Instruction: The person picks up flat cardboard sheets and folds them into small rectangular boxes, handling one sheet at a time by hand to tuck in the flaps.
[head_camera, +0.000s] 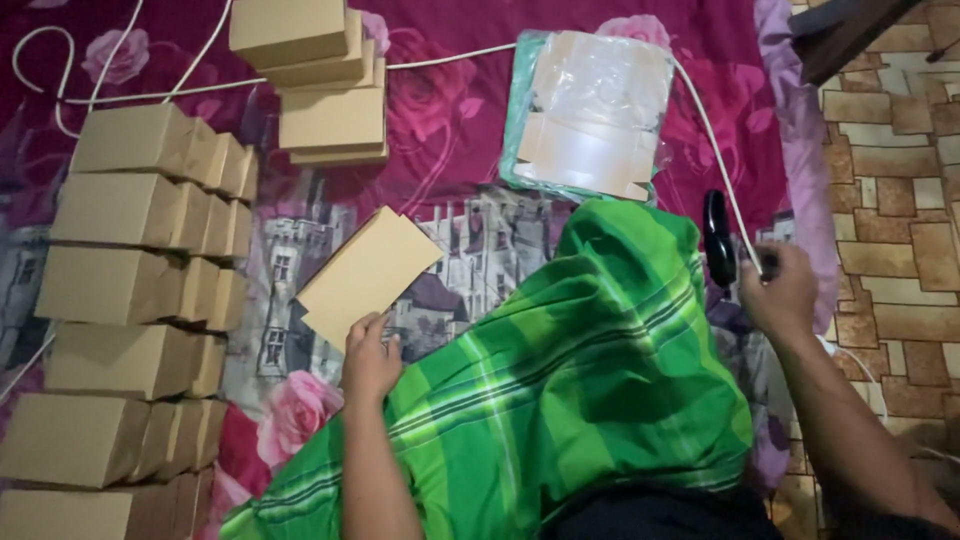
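Observation:
My left hand (368, 362) grips a flat brown cardboard box blank (367, 274) by its near edge, holding it tilted above the patterned cloth. My right hand (779, 288) is closed at the right, on or around a white cable (712, 135) next to a black oblong object (717, 238). A green checked cloth (580, 380) covers my lap between the two arms.
Rows of folded brown boxes (130, 290) are stacked at the left, and a smaller pile of boxes (320, 80) lies at the top. A plastic-wrapped bundle of flat blanks (592, 115) lies at top centre. Stone-pattern floor (900, 180) runs along the right.

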